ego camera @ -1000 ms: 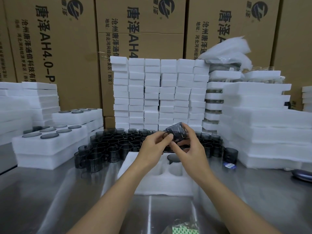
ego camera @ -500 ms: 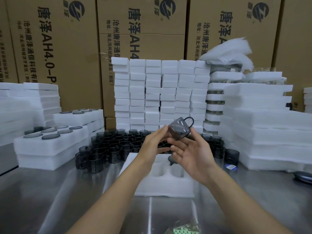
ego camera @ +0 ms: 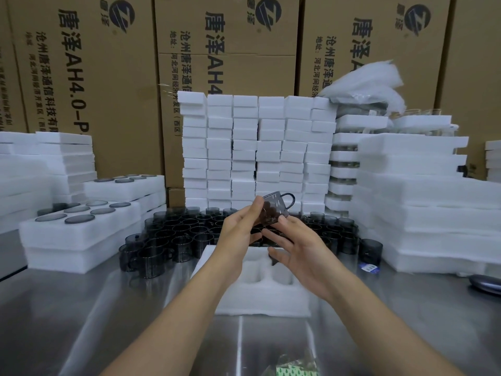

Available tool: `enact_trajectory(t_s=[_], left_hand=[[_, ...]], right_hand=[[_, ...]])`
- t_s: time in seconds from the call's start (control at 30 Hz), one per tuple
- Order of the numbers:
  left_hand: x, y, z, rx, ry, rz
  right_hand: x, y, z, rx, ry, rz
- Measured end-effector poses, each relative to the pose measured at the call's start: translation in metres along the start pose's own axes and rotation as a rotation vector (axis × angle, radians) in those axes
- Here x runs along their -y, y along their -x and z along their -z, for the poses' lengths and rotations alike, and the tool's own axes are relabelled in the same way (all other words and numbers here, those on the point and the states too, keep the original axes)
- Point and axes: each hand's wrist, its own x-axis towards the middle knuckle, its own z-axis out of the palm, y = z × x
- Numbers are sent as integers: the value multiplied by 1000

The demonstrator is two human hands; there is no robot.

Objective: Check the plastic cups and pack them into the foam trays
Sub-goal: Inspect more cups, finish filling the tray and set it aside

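Observation:
A smoky dark plastic cup (ego camera: 271, 210) with a loop handle is held up, tilted on its side, above the table. My left hand (ego camera: 238, 234) pinches it from the left with thumb and fingertips. My right hand (ego camera: 301, 248) lies palm-up just below and right of it, fingers straight and spread, one fingertip touching the cup's lower edge. Under both hands sits a white foam tray (ego camera: 260, 305) with round pockets; my hands hide part of it. Several loose dark cups (ego camera: 184, 232) crowd the table behind the tray.
Foam trays packed with cups (ego camera: 78, 226) are stacked at the left, a wall of foam blocks (ego camera: 257, 147) rises behind, and more foam stacks (ego camera: 420, 199) stand at the right. One lone cup (ego camera: 370, 251) stands by a blue label. Cardboard boxes (ego camera: 95, 77) back the steel table (ego camera: 81, 308).
The cup has been lifted and turned so its handle points up and right. My right hand released its grip and opened beneath the cup; my left hand still holds it.

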Motion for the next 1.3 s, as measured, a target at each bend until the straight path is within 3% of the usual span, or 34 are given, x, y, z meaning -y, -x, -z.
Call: enact_trajectory(t_s=[0.33, 0.47, 0.7, 0.93, 1.1, 1.3], left_hand=[[-5, 3, 0, 68, 77, 29], [-4, 3, 1, 35, 61, 17], [-2, 2, 0, -5, -2, 14], [-3, -4, 4, -98, 137, 32], [-1, -4, 4, 90, 181, 90], [4, -7, 7, 18, 117, 41]], right_hand=[[1, -2, -1, 33, -101, -94], [0, -2, -1, -1, -67, -112], [-1, 2, -2, 5, 27, 13], [4, 0, -1, -12, -105, -51], [-2, -4, 0, 27, -54, -142], [-5, -6, 2, -52, -6, -112]])
